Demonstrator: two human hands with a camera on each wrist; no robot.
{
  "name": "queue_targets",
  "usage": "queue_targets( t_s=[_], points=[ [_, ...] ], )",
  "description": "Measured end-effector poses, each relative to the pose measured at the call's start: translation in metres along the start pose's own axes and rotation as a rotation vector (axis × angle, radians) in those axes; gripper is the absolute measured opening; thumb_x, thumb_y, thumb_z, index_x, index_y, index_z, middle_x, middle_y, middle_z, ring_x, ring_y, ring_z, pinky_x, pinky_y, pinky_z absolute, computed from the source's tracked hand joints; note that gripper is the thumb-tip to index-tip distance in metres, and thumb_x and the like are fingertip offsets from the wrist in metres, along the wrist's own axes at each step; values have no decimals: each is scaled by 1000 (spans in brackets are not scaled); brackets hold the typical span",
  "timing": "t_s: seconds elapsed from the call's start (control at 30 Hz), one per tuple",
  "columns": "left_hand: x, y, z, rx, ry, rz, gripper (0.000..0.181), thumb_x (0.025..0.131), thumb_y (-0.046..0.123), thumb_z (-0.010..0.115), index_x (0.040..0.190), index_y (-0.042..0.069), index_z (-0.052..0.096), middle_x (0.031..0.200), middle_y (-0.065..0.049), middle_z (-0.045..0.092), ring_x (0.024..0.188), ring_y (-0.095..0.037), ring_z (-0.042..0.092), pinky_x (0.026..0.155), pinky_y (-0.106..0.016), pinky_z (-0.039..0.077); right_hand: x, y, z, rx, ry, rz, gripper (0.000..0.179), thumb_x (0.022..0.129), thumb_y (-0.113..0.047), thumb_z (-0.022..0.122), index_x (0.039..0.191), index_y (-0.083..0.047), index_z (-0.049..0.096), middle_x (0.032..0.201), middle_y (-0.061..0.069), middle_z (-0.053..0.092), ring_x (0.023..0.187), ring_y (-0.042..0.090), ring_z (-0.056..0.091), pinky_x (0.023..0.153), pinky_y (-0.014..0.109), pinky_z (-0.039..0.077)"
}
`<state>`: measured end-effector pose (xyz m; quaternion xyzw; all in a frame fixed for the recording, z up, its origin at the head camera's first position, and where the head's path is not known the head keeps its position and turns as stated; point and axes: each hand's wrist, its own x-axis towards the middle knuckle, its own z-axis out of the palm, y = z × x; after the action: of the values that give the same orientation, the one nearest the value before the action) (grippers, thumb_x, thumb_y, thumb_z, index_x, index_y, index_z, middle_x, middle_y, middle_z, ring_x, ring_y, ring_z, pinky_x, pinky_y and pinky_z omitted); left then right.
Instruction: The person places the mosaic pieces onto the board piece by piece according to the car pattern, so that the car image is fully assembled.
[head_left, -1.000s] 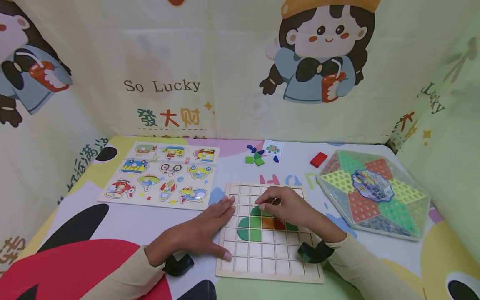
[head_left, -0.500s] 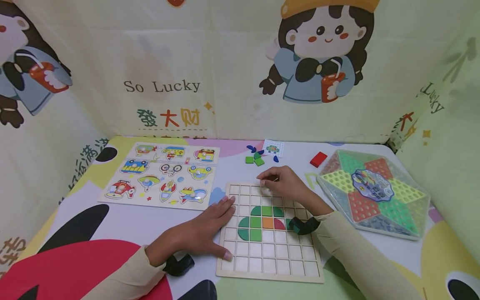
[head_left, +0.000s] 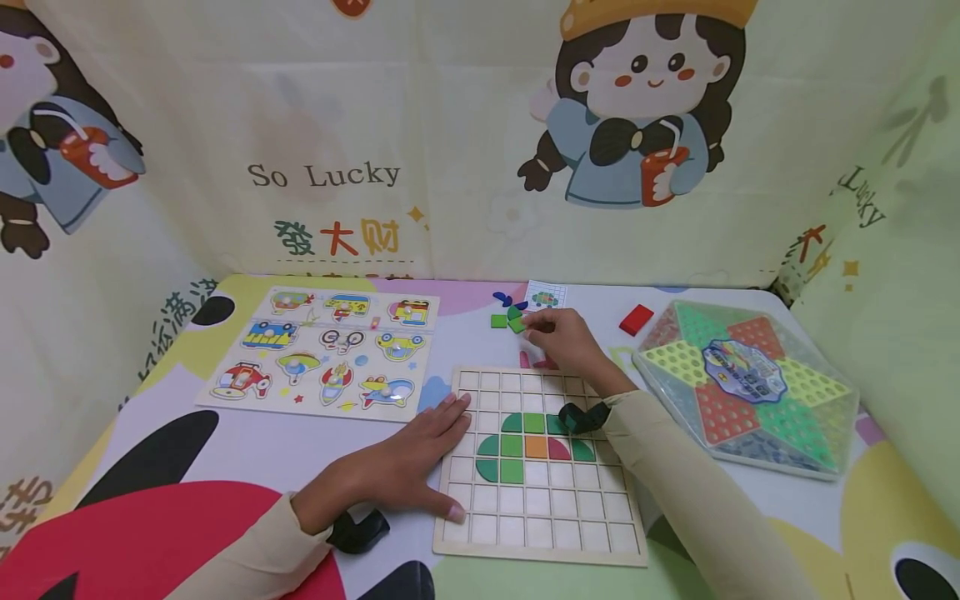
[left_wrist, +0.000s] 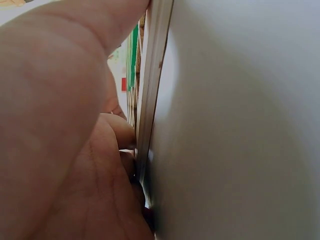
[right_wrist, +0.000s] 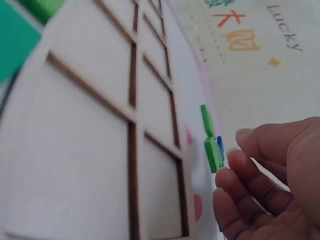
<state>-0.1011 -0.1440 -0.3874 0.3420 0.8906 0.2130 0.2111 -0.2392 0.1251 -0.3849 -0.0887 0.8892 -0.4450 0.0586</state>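
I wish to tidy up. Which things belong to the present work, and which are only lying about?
In the work:
grid, with left hand on its edge
placed tiles
loose green tiles near right hand
blue tiles, card (probably)

Lying about, it seems:
puzzle
game box
red block (uncertain)

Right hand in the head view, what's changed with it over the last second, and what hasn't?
The right hand has moved forward, from above the middle of the grid board to the loose green pieces beyond its far edge. Its fingers are close to them, with no piece plainly gripped. The left hand stays at the board's left edge; the board hasn't visibly moved.
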Motion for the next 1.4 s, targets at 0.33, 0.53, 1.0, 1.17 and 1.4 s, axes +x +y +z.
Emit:
queue_targets(
  t_s=[0.33, 0.53, 1.0, 1.17, 1.4],
  points=[
    [2, -1, 1, 6, -9, -1, 114, 74, 68, 70, 157, 10, 16, 163, 2, -4, 147, -17, -10, 117, -46, 6, 14, -5, 4, 54, 71, 78, 22, 95, -11, 63, 115, -4, 69, 113, 12, 65, 104, 26, 59, 90, 36, 52],
    [2, -1, 0, -2, -4, -11, 114, 73, 68, 70, 157, 10, 17, 163, 2, -3, 147, -16, -10, 117, -46, 6, 25, -4, 8, 36, 98, 139, 23, 94, -12, 64, 115, -4, 69, 113, 13, 65, 104, 26, 58, 88, 36, 52],
    [1, 0, -1, -12, -6, -11, 114, 74, 67, 71, 156, 9, 17, 163, 1, -3, 147, -16, -10, 117, -45, 5, 30, -12, 18, -66, 111, 126, 28, 87, -3, 70, 114, 4, 65, 106, 14, 64, 100, 26, 58, 87, 37, 50],
    [1, 0, -2, -8, -9, -5, 114, 74, 66, 71, 156, 8, 17, 163, 0, -3, 147, -16, -11, 117, -45, 5, 28, -15, 19, -137, 57, 102, 30, 89, -5, 68, 118, 3, 65, 110, 15, 64, 103, 26, 58, 90, 39, 49],
    [1, -1, -2, -9, -16, -10, 114, 74, 67, 70, 156, 9, 17, 163, 1, -4, 146, -15, -10, 117, -46, 6, 25, -19, 22, -148, 4, 117, 30, 91, -5, 65, 120, 1, 65, 115, 14, 64, 106, 25, 57, 92, 38, 49]
  ],
)
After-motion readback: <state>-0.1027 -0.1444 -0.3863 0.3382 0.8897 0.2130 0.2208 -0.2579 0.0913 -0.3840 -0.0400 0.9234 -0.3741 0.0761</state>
